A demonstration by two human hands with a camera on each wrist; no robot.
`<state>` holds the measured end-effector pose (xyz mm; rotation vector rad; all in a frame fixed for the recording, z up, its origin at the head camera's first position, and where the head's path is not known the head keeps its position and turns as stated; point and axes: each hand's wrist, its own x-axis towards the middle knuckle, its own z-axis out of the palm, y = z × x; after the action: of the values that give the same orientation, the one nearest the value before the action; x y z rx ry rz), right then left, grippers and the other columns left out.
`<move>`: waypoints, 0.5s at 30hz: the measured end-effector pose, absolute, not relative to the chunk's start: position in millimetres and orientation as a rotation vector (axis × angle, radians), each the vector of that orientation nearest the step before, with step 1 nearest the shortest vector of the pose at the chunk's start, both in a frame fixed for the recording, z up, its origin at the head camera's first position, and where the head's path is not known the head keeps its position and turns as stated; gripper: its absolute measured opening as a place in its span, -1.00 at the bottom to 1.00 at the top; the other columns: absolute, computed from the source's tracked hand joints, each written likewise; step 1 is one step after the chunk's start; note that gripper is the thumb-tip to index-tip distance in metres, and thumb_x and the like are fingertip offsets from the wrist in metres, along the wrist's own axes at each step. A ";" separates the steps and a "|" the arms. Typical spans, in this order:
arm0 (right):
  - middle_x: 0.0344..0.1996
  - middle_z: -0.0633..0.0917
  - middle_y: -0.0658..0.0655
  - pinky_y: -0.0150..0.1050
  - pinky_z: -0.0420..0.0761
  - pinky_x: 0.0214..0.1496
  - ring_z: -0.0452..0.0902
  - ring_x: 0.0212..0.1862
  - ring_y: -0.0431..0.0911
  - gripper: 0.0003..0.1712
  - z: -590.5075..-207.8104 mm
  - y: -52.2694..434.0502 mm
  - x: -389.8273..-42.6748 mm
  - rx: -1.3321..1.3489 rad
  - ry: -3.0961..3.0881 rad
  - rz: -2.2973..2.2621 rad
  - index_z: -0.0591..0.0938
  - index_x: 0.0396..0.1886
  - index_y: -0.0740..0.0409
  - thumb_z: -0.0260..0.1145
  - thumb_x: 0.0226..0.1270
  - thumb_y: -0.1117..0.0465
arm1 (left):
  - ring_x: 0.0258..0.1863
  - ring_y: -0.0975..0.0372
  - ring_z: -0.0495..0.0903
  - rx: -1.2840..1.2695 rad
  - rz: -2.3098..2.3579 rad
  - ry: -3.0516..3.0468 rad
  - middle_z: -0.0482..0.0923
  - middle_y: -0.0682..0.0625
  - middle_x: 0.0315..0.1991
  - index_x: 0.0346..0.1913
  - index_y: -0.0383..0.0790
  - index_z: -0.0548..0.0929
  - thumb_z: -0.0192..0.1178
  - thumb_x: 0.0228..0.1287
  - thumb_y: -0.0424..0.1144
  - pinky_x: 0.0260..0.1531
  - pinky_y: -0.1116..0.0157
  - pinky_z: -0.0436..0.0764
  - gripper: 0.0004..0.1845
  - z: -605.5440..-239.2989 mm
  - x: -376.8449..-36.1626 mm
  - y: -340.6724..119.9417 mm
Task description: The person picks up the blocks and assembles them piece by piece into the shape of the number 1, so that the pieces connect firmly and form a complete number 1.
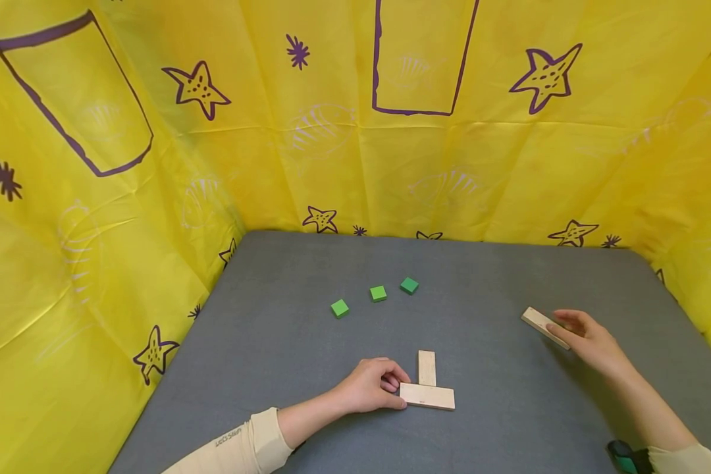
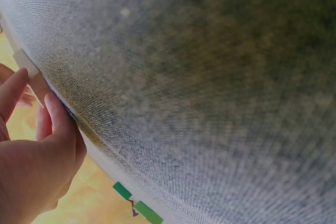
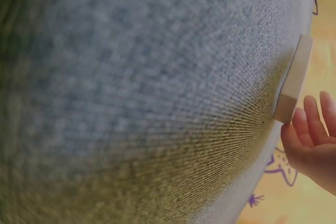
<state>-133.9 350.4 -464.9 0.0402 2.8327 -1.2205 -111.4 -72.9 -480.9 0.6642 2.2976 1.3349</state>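
Low in the middle of the frame, the left hand curls its fingertips against the end of a flat wooden block (a second block stands crosswise above it) on the grey worktop. At right, the right hand, fingers loosely bent, touches a third block.

surface: grey table | on it: 3 green cubes, 3 wooden blocks

Hands on wooden planks (grey table)
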 end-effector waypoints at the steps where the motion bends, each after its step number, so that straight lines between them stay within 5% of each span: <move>1: 0.15 0.46 0.53 -0.47 0.41 -0.27 0.32 -0.15 -0.53 -0.35 -464.9 350.8 -133.5 0.038 2.827 -1.222 0.34 0.26 0.44 0.20 0.45 0.00 | -0.38 0.44 0.54 0.666 1.333 2.299 0.52 0.16 -0.39 -0.23 -0.22 0.71 0.52 -0.09 -0.43 -0.28 0.52 0.58 -0.70 -481.0 -111.5 -72.9; 6: 0.11 0.48 0.53 -0.48 0.42 -0.29 0.23 -0.23 -0.66 -0.35 -464.6 351.2 -132.3 0.043 2.832 -1.235 0.35 0.26 0.44 0.19 0.45 0.01 | -0.37 0.43 0.55 0.669 1.327 2.299 0.53 0.15 -0.37 -0.23 -0.21 0.70 0.52 -0.09 -0.43 -0.28 0.52 0.58 -0.70 -481.7 -111.7 -73.1; 15: 0.10 0.50 0.50 -0.45 0.43 -0.29 0.25 -0.22 -0.62 -0.34 -465.2 350.2 -130.1 0.066 2.831 -1.216 0.36 0.26 0.41 0.19 0.45 -0.04 | -0.37 0.43 0.55 0.675 1.326 2.299 0.53 0.14 -0.37 -0.23 -0.21 0.70 0.52 -0.08 -0.42 -0.28 0.53 0.57 -0.70 -481.9 -112.4 -73.0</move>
<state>-130.1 350.2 -465.2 0.0663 2.8311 -1.2160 -112.4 -73.0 -481.9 0.6748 2.2988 1.3256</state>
